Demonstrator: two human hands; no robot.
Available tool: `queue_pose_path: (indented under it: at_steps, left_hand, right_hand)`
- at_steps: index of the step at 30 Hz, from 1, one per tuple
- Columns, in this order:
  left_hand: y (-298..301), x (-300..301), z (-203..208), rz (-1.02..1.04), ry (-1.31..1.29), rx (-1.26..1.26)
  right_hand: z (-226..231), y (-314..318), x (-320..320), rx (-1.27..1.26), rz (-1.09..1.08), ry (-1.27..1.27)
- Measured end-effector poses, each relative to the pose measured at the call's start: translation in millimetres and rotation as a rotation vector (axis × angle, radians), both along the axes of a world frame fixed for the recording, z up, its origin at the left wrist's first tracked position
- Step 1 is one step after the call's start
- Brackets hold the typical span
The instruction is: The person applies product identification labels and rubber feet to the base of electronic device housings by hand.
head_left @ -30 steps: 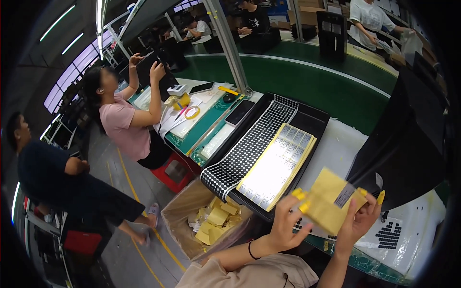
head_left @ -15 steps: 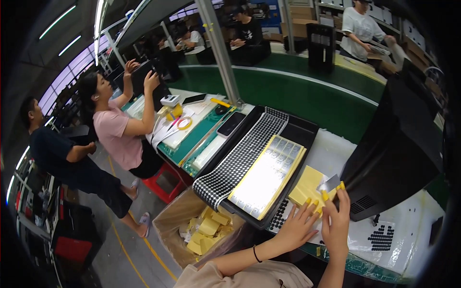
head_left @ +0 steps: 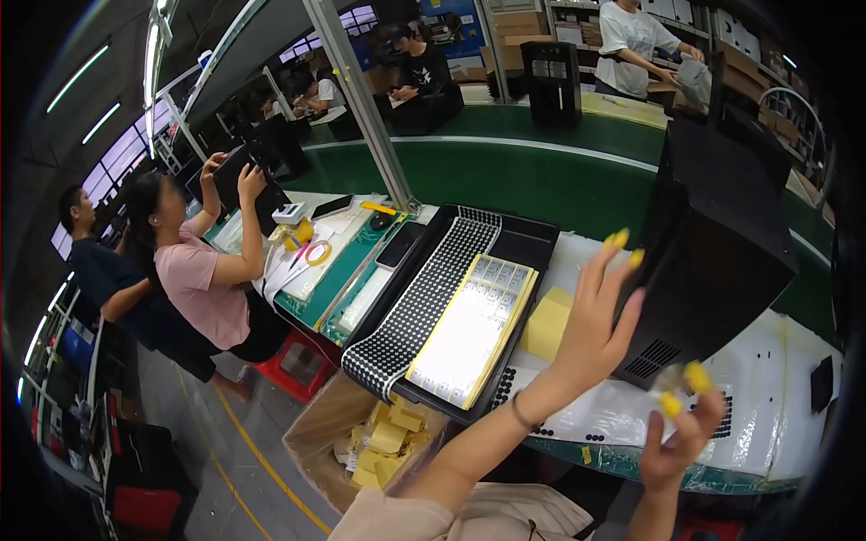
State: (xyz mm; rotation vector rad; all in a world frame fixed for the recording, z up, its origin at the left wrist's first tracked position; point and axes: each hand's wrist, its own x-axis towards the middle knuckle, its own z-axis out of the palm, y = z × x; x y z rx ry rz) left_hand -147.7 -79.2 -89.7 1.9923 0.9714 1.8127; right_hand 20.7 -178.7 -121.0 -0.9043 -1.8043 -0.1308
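Yellow finger covers sit on fingertips of both my hands. My left hand [head_left: 586, 329] is raised with its fingers stretched, beside the left edge of a black case [head_left: 722, 243]; whether it touches the case I cannot tell. Low in front of the case's vent slots, my right hand [head_left: 681, 442] pinches a small silvery label [head_left: 668, 379], blurred by motion. Behind my left wrist lies a yellow backing sheet [head_left: 545, 325], partly hidden. A stack of silvery label sheets [head_left: 474, 329] on yellow backing rests in a black tray [head_left: 532, 236], beside a strip of black dots [head_left: 424, 307].
Below the tray, a lined carton [head_left: 311, 433] holds crumpled yellow paper. Black round pads on a white sheet [head_left: 586, 417] lie before the case. A phone [head_left: 400, 245] and a tape roll [head_left: 317, 252] are left. A seated co-worker in pink [head_left: 203, 270] handles a black panel.
My hands have parted: the left rose from the yellow sheet toward the case, while the right moved right and lower with the silvery label. The view has shifted, and the case sits more upright.
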Motion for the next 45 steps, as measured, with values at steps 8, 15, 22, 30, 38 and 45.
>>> queue_pose_path:
  at_steps: [8, 15, 22, 30, 38, 45]
  left_hand:
    - [55.3, 47.6, 92.5, -0.253, -0.254, 0.152]
    - [52.2, 48.6, 96.6, -0.284, -0.278, 0.224]
    - [39.4, 33.6, 81.6, -0.193, -0.177, 0.282]
    - [-15.3, 16.4, 76.2, -0.248, -0.224, 0.186]
    - [-69.2, -1.4, 43.8, -0.188, -0.101, 0.288]
    - [-112.4, -15.5, 64.7, 0.064, 0.245, 0.141]
  right_hand:
    - [26.6, -15.6, 45.9, 0.184, -0.395, 0.019]
    - [23.9, -13.2, 58.6, 0.167, -0.223, 0.043]
    - [65.5, 11.2, 61.9, 0.273, -0.037, 0.242]
    - [156.5, 46.6, 34.5, 0.051, 0.201, 0.446]
    - [175.8, 37.5, 14.5, -0.081, 0.259, 0.346]
    - [170.2, 21.6, 2.7, -0.012, 0.252, 0.428]
